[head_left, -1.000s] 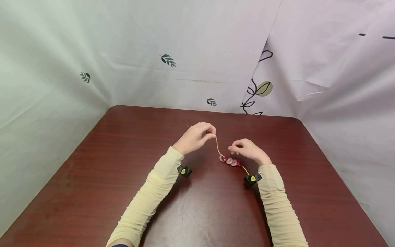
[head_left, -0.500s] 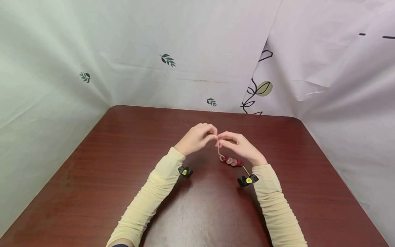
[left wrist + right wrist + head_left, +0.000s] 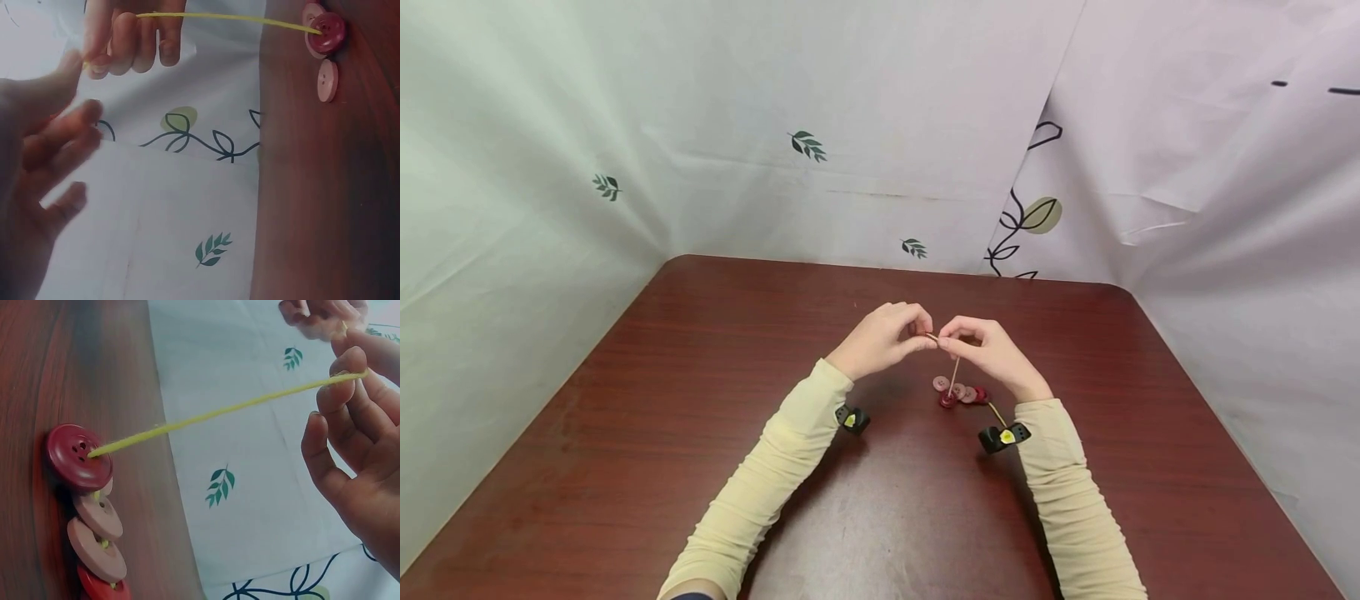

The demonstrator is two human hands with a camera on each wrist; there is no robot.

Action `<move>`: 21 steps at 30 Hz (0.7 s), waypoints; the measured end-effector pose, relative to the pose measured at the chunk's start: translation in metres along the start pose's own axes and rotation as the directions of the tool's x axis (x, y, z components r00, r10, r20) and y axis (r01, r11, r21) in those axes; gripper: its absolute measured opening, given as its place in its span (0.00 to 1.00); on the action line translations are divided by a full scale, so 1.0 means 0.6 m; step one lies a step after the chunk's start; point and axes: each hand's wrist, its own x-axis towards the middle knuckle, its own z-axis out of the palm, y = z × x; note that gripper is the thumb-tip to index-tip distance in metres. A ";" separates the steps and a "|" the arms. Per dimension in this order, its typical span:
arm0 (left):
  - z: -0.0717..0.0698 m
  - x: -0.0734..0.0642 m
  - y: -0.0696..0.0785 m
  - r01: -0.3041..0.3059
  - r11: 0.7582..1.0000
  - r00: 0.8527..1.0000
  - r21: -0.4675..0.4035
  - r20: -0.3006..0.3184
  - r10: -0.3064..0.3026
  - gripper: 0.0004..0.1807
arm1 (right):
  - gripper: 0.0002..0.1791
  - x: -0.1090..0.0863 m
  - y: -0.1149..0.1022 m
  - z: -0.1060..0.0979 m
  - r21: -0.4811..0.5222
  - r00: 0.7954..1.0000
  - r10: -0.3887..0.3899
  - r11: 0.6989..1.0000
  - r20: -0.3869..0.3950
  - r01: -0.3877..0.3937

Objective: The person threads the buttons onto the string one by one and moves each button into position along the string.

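Note:
A yellow string (image 3: 225, 412) runs taut from a dark red button (image 3: 70, 453) up to my right hand (image 3: 988, 348), which pinches it between thumb and fingers. My left hand (image 3: 883, 337) holds the string's short end at its thumb and fingertips, close beside the right fingertips. Below the hands, the dark red button lies on the table, the string coming out through one of its holes. More buttons are threaded behind it: pink buttons (image 3: 97, 550) and a bright red button (image 3: 103, 584). A separate pink button (image 3: 327, 80) lies close to the dark red one, without string through it.
The buttons lie on a dark red-brown wooden table (image 3: 820, 517). White sheeting (image 3: 737, 100) with leaf prints hangs behind and at both sides of it. A black wrist camera (image 3: 1000, 437) on the right sleeve is close to the string's other end (image 3: 996, 412).
My right hand has come up and left to meet the left hand and taken the string. The string now rises to the right hand, and the dark red button has shifted nearer, apart from the pink one.

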 end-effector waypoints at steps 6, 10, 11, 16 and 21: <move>0.025 -0.002 -0.010 0.082 0.996 0.964 0.026 0.250 -0.086 0.24 | 0.06 0.000 0.006 -0.005 -0.006 1.000 -0.014 1.000 0.000 0.014; 0.050 -0.007 -0.014 0.052 0.997 0.895 0.059 0.441 -0.073 0.28 | 0.06 -0.001 0.008 -0.009 -0.020 1.000 -0.023 1.000 -0.004 0.023; 0.056 -0.009 -0.014 0.046 0.997 0.874 0.063 0.480 -0.071 0.27 | 0.05 -0.002 0.007 -0.010 -0.020 1.000 -0.021 1.000 -0.004 0.021; 0.082 -0.018 -0.011 0.049 0.994 0.775 0.102 0.624 -0.102 0.28 | 0.05 -0.004 0.006 -0.012 -0.015 1.000 -0.002 1.000 0.005 0.002; 0.095 -0.023 -0.008 0.065 0.987 0.730 0.147 0.668 -0.147 0.30 | 0.06 -0.005 0.005 -0.012 -0.006 1.000 0.002 1.000 0.023 -0.002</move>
